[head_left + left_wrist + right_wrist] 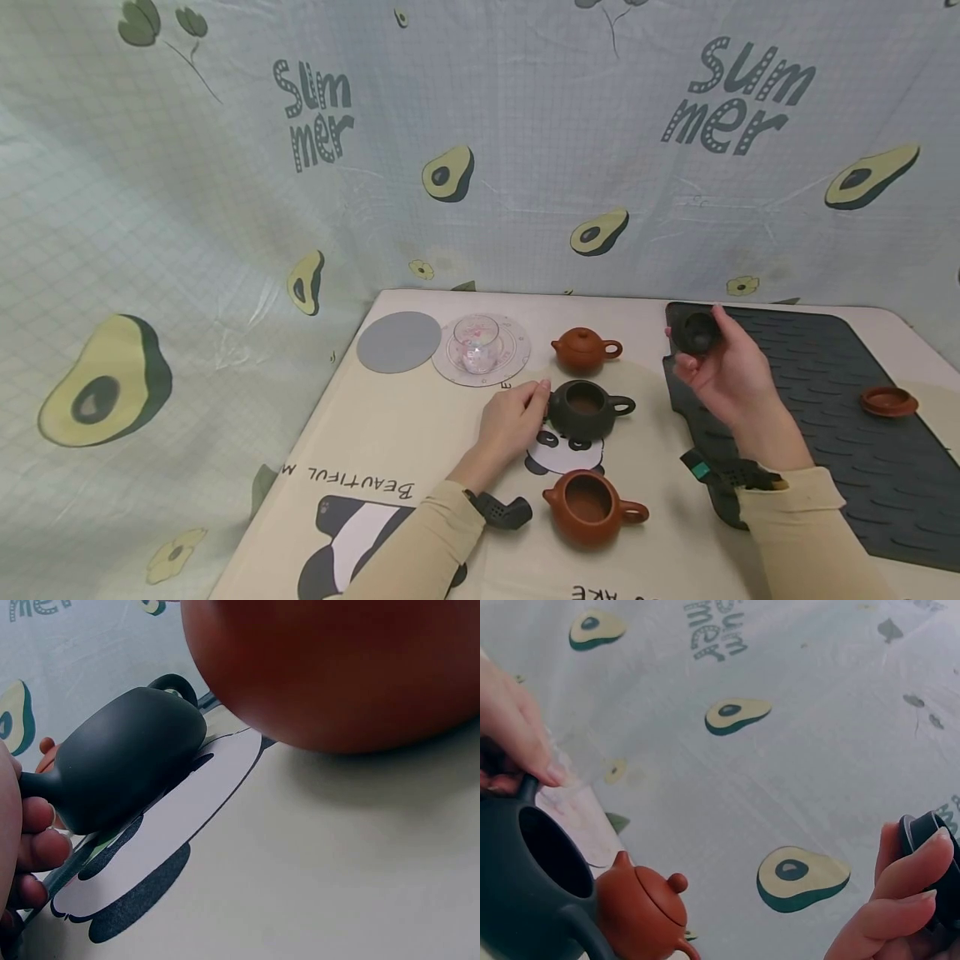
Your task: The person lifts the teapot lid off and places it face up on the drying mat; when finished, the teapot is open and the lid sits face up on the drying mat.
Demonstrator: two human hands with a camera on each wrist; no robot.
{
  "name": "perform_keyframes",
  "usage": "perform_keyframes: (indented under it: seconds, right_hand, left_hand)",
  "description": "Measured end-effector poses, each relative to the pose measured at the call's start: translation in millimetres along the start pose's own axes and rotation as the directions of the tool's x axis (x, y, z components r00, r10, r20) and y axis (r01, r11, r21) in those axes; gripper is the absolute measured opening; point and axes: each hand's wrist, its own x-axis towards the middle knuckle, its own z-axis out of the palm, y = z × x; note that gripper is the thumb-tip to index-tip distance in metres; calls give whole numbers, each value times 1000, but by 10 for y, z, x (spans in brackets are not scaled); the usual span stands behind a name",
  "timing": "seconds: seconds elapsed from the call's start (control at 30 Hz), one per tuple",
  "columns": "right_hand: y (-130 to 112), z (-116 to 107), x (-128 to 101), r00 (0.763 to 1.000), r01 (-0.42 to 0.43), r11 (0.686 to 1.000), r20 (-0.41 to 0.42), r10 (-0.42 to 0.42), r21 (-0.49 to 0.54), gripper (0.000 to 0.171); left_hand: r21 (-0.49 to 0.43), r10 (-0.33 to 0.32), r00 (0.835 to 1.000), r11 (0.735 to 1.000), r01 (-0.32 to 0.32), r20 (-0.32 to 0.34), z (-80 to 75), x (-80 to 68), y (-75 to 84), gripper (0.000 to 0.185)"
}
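A black teapot stands uncovered in the middle of the table, its handle pointing right. My left hand pinches its spout between thumb and fingers; the left wrist view shows fingertips curled under the spout. To the right, my right hand holds up a black teapot lid above the dark mat, hollow underside toward the head camera. The lid's rim shows between the fingers in the right wrist view. Nearer to me is an uncovered red-brown teapot. Behind the black one sits a lidded red-brown teapot.
A red-brown lid lies on the right of the black ridged mat. At the back left, a clear glass cup stands on a round patterned coaster, beside a grey disc. A patterned curtain hangs behind the table.
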Motion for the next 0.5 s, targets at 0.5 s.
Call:
perform_keyframes:
  seconds: [0.5]
  right_hand:
    - [-56, -73, 1, 994, 23, 1000, -111, -24, -12, 47]
  left_hand:
    - [-11, 8, 1000, 1000, -8, -9, 6, 4, -6, 45]
